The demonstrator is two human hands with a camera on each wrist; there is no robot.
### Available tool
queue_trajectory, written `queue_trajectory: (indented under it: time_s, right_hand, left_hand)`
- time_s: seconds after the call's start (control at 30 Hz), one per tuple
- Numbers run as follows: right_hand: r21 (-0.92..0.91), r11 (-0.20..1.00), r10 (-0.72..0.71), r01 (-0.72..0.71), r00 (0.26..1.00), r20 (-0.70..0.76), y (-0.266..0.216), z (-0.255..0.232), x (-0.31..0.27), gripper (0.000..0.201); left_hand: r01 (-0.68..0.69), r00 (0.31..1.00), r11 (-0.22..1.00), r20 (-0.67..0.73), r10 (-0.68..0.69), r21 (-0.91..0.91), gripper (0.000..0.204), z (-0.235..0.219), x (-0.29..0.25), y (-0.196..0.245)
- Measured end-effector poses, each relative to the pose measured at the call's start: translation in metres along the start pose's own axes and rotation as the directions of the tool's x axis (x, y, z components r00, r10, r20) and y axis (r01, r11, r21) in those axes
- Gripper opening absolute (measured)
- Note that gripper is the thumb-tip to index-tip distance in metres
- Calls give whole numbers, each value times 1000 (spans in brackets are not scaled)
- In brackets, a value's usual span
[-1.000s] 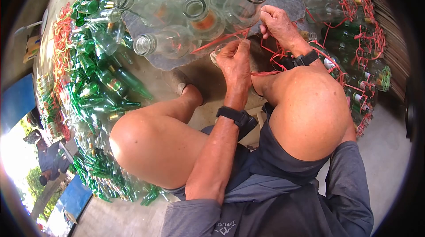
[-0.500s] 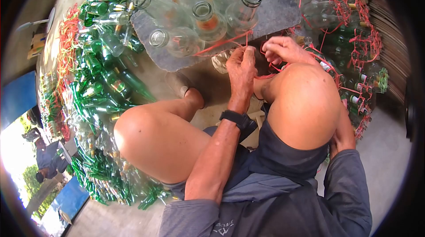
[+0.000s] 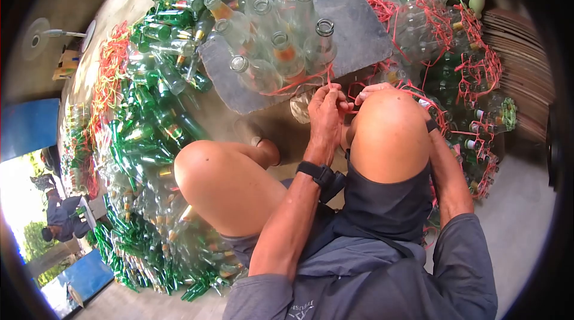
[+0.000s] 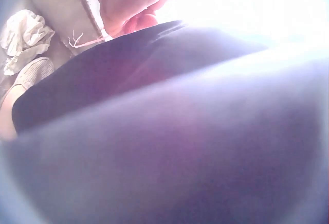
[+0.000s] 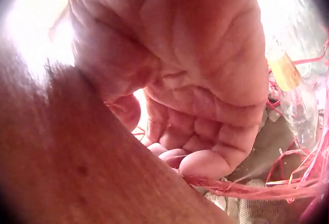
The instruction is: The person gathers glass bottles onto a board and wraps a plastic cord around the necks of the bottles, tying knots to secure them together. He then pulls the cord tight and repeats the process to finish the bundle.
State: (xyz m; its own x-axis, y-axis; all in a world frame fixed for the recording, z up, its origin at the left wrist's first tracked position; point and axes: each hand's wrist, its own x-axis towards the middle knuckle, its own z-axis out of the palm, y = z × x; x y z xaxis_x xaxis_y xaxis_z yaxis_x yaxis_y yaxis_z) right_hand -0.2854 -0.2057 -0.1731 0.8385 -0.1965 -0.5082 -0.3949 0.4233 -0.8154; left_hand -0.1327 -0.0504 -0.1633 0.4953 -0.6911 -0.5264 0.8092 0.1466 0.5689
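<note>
Several clear glass bottles stand in a cluster on a dark stone-like slab. Round their base runs red plastic string, leading up to my left hand, which pinches it between thumb and fingers close to the slab's near edge. My right hand is just to the right, partly hidden behind the raised knee. In the right wrist view its fingers curl in and hold a stretch of red string. Dark cloth fills most of the left wrist view, with the left hand above it.
Piled green bottles spread along the left. Bundles of bottles tied in red string lie at the right, beside stacked brown sheets. A crumpled pale bag sits under the slab. Another person is far left.
The head view has pulled back, so the bottles look smaller and lower. My right hand has come down from beside the bottles to behind the knee; the left still pinches the string.
</note>
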Motion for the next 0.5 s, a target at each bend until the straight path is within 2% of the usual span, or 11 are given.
queue_trajectory:
  time_s: [0.1,0.13,0.17,0.2,0.23,0.27,0.33,0.37,0.43,0.5]
  right_hand:
    - [203,951,-256,231,961,104,17,-21,-14,41]
    - [196,950,-266,243,958,103,23,-26,-12,41]
    - [42,965,-262,261,965,26,30,-31,-9,42]
    - [-113,959,-268,261,962,-50,19,-22,-8,43]
    - [-336,845,-489,416,855,-171,19,-3,-16,33]
    - [-340,838,-499,426,851,-164,-3,3,-18,33]
    - [-330,875,-358,353,932,46,-37,6,-20,21]
    - [-333,872,-364,360,930,52,-40,8,-21,21]
    - [-292,921,-312,258,937,-157,-44,9,-27,18]
    - [-262,933,-305,248,931,-202,-50,3,-31,18]
  left_hand:
    - [-3,1000,1000,14,3,3,20,3,-3,5]
    - [-12,1000,999,14,12,29,21,5,-4,7]
    - [-20,1000,999,24,20,31,21,7,-6,11]
    - [-8,999,991,32,4,132,23,8,-8,15]
    - [1,999,973,36,-10,232,26,9,-9,20]
    - [-12,999,972,41,2,233,26,12,-10,25]
    - [-42,996,849,87,-4,527,28,16,-13,34]
    - [-83,985,797,169,-24,598,31,14,-13,40]
    - [-146,977,766,213,13,626,33,13,-16,46]
    - [-204,966,732,256,42,650,34,16,-22,59]
